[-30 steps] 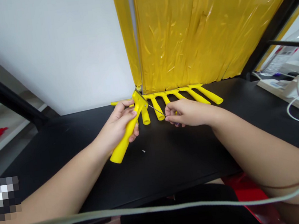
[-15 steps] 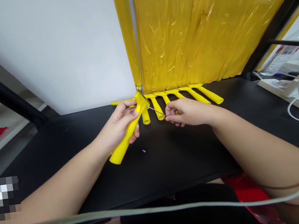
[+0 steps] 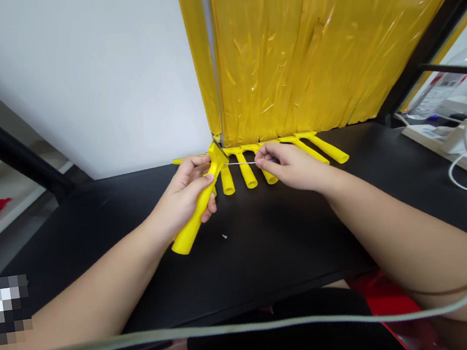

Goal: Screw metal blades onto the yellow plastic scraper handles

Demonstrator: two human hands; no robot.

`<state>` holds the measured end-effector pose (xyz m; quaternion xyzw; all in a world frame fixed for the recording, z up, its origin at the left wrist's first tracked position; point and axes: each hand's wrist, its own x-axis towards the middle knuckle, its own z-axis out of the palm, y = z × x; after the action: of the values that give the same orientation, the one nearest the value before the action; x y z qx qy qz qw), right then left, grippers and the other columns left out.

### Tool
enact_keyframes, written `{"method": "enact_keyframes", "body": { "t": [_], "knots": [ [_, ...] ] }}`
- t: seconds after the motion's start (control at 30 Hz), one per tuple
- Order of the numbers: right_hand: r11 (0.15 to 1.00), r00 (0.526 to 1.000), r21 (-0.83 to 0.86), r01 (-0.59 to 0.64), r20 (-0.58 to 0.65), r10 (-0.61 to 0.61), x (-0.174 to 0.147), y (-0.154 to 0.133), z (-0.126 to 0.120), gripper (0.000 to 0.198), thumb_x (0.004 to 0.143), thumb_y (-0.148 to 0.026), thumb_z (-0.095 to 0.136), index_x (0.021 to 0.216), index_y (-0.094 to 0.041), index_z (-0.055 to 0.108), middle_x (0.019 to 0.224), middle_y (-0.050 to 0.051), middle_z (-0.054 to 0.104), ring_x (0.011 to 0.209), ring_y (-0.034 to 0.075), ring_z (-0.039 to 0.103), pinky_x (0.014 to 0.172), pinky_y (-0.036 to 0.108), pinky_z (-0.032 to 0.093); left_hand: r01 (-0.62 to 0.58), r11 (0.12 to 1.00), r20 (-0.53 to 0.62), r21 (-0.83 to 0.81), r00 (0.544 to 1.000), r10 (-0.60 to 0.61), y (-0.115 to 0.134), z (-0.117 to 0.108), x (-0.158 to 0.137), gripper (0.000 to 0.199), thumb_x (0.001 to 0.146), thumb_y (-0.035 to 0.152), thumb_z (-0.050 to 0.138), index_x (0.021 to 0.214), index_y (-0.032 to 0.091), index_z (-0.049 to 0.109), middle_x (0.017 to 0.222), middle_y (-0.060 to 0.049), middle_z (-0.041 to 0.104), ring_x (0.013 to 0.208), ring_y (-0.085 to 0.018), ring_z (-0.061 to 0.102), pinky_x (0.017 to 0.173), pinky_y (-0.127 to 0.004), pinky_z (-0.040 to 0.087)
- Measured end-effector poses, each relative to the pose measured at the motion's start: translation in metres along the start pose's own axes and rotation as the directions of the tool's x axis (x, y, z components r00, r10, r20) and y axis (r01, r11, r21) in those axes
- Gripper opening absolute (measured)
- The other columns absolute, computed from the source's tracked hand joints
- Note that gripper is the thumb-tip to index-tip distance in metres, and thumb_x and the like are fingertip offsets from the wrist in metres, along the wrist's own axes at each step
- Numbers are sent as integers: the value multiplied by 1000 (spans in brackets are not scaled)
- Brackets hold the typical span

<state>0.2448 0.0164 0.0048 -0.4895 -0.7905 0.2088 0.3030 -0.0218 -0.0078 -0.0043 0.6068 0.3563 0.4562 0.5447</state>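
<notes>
My left hand (image 3: 190, 189) is wrapped round the yellow handle of a scraper (image 3: 189, 229), which tilts with its dark blade edge up and away from me. My right hand (image 3: 283, 162) pinches a thin screwdriver (image 3: 240, 163); its grip is mostly hidden by my fingers. The shaft lies nearly level, its tip at the scraper's head just below the blade. On the black table, a small screw (image 3: 224, 236) lies in front of my hands. Behind them several more yellow scrapers (image 3: 323, 147) stand in a row along the wall, handles towards me, some partly covered by my hands.
A pale cable (image 3: 253, 326) hangs across the view close to me and curves up at the right. Power strips (image 3: 448, 141) with white plugs and a clear plastic bottle (image 3: 456, 74) are at the right. Black frame posts (image 3: 7, 153) rise at either side of the table (image 3: 278, 249).
My right hand has risen slightly, bringing the screwdriver from a downward slant to nearly level. Its tip has shifted a little left against the scraper's head. My left hand's hold stays the same.
</notes>
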Motion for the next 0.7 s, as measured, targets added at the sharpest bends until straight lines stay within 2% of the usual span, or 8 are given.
{"method": "enact_keyframes", "body": {
  "t": [0.1,0.23,0.47,0.7],
  "knots": [
    [995,998,76,-59,1,60,1,1,6,17,92,-30,67,103,-21,57,86,2,63,75,18,57,69,31,45,1,1000,-21,-6,1000,-1,3,2,0,34,94,28,68,121,26,47,86,2,63,47,-12,62,32,-17,43],
    [990,993,88,-112,-34,115,2,1,8,12,93,-28,65,98,-21,56,83,1,60,72,17,54,66,31,43,-27,999,-16,-16,1000,27,4,3,0,34,94,28,69,118,26,45,85,3,63,47,-12,62,31,-16,43],
    [991,996,127,-48,-67,57,3,3,9,9,94,-28,65,96,-20,60,89,3,64,74,17,54,69,32,44,-51,998,6,-29,999,51,2,1,1,32,95,27,67,117,26,44,75,6,61,45,-12,61,31,-17,43],
    [996,993,86,-12,-115,22,2,-1,7,12,94,-31,65,95,-19,62,86,3,65,73,17,54,69,32,42,-50,999,9,-18,999,50,2,0,1,31,96,27,66,117,26,44,71,7,59,42,-12,60,31,-17,43]
  ]
}}
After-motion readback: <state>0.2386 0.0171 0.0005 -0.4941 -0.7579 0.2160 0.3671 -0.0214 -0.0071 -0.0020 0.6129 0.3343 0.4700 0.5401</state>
